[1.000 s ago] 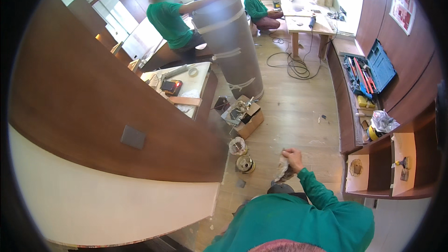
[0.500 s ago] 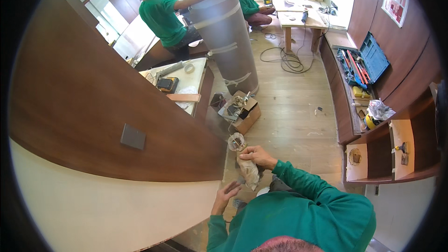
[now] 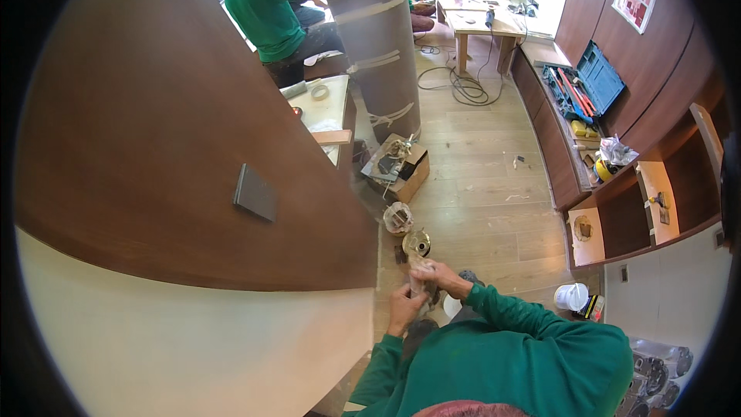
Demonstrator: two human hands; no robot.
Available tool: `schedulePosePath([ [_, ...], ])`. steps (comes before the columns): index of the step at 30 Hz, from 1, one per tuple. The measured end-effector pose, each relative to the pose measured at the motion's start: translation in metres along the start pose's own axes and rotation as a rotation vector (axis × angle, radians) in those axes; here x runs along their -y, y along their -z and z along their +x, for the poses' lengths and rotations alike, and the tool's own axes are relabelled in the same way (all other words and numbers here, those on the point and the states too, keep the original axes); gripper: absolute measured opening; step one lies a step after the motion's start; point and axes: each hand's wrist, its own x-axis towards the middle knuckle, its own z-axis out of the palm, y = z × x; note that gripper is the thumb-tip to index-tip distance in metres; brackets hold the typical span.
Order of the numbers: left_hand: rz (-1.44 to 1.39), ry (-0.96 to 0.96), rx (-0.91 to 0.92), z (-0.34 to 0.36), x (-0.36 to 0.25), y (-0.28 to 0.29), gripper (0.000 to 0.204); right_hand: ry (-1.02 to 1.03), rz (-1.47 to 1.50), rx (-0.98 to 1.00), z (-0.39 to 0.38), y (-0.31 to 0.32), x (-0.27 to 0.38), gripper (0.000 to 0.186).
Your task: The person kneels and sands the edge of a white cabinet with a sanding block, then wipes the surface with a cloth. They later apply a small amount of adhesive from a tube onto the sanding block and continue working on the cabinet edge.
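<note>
Between both hands sits a small pale wrapped bundle (image 3: 421, 287), too small to tell what it is. Her left hand (image 3: 403, 307) grips it from below, fingers closed around it, and the right hand (image 3: 440, 276) closes over its top. Just past the hands, on the wood floor (image 3: 494, 216), stand a round shiny tin (image 3: 417, 243) and a white roll (image 3: 398, 218). Farther off sits an open cardboard box (image 3: 400, 170). Close by the left hand rises a brown curved wall (image 3: 154, 108).
</note>
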Motion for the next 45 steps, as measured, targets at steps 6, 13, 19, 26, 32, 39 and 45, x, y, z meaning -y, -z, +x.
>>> schedulePosePath([
  [6, 0.182, 0.017, 0.101, 0.0, 0.029, 0.003, 0.036, -0.059, 0.079, -0.084, 0.019, -0.006, -0.047, 0.033],
  [13, -0.207, 0.305, 0.164, 0.011, 0.022, -0.006, 0.048, -0.044, 0.266, -0.13, 0.028, 0.063, -0.01, 0.032],
  [19, 0.325, 0.325, 0.316, 0.025, 0.17, -0.07, 0.044, 0.023, 0.145, -0.205, 0.058, 0.183, 0.009, 0.037],
  [26, 0.527, 0.371, 0.35, 0.04, 0.153, -0.131, 0.038, 0.189, -0.185, -0.332, 0.089, 0.327, 0.023, 0.04],
  [32, 0.644, 0.384, 0.563, 0.088, 0.086, -0.145, 0.034, 0.033, -0.166, -0.719, 0.03, 0.415, -0.005, 0.042],
  [39, 0.843, 0.129, 0.833, 0.169, 0.049, -0.164, 0.027, -0.231, 0.127, -1.13, -0.056, 0.444, -0.081, 0.038],
  [45, 0.765, 0.127, 0.956, 0.215, 0.028, -0.179, 0.025, -0.028, 0.58, -1.299, -0.092, 0.423, -0.088, 0.02],
])
